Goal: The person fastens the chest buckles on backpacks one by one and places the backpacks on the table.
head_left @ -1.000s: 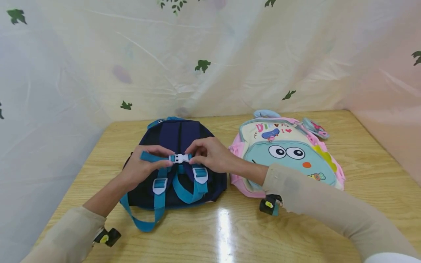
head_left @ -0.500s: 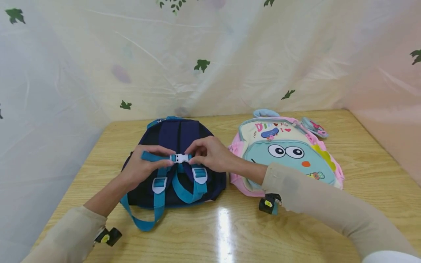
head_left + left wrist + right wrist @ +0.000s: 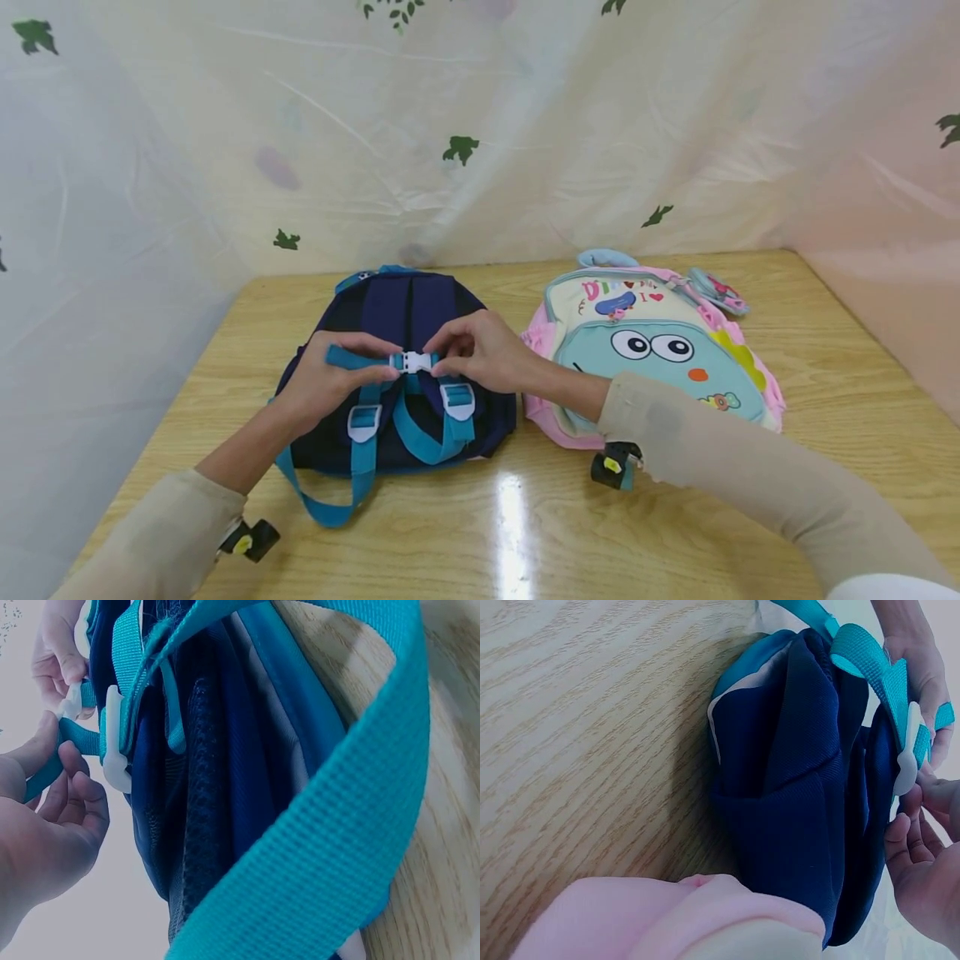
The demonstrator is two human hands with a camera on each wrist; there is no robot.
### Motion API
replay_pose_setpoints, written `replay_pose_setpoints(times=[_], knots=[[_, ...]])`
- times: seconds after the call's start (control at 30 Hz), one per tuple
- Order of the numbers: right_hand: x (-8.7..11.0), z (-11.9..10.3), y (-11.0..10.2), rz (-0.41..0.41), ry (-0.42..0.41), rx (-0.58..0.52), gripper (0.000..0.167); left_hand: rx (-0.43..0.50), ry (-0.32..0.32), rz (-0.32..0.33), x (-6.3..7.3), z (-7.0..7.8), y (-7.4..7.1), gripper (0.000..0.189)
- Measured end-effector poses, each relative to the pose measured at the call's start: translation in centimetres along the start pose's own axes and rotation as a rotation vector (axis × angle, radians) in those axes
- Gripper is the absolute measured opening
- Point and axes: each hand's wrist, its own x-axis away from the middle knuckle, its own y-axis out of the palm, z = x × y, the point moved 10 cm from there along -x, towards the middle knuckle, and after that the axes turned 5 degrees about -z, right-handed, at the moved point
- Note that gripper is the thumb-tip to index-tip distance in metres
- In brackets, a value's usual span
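At the left of the head view, a beige sleeve (image 3: 165, 525) rises from the lower left corner, with a small black wrist camera (image 3: 251, 542) at its cuff. From it the left forearm slants up and to the right, and the left hand (image 3: 315, 383) lies over the left side of a navy backpack (image 3: 408, 317). Its grip is narrow: thumb and fingertips point right and pinch the left end of a white buckle (image 3: 415, 362), with a loose blue strap end (image 3: 345, 358) crossing the gap behind them. Below, a blue strap loop (image 3: 330, 512) droops past the backpack's lower edge.

The buckle sits left of the frame's centre, above the backpack; whether its halves are fully locked cannot be told. The right hand (image 3: 483, 354) meets it from the other side, wrist bent, fingers curled and pointing left, thumb and fingertips pinching its right end. The right forearm runs down toward the lower right corner into another beige sleeve (image 3: 720, 458), passing over the lower part of a pink backpack (image 3: 652, 375) at centre right. Both backpacks lie on the wooden tabletop (image 3: 420, 542).
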Motion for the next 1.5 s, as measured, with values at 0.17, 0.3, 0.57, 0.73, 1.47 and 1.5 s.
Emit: replay_pose_setpoints(times=[0.17,0.3,0.57,0.73,1.47,1.5], knots=[[0.07,0.15,0.06,-0.002,0.01,-0.025,0.016,-0.008,0.011,0.001,0.04,0.16,0.0,0.022],[0.18,0.13,-0.01,-0.002,0.0,-0.017,0.017,-0.011,0.01,-0.003,-0.08,0.18,0.11,0.022],[0.3,0.27,-0.06,0.003,0.0,-0.014,0.017,-0.018,0.002,-0.004,-0.08,0.15,0.24,0.022],[0.32,0.17,-0.03,0.007,-0.007,-0.012,0.017,-0.018,-0.001,-0.002,-0.09,0.13,0.2,0.022],[0.61,0.65,-0.04,0.002,0.027,-0.053,0.019,0.015,-0.006,-0.041,-0.4,-0.03,0.76,0.022],[0.6,0.67,-0.01,0.001,0.025,-0.054,0.019,0.015,-0.006,-0.043,-0.39,-0.1,0.75,0.022]])
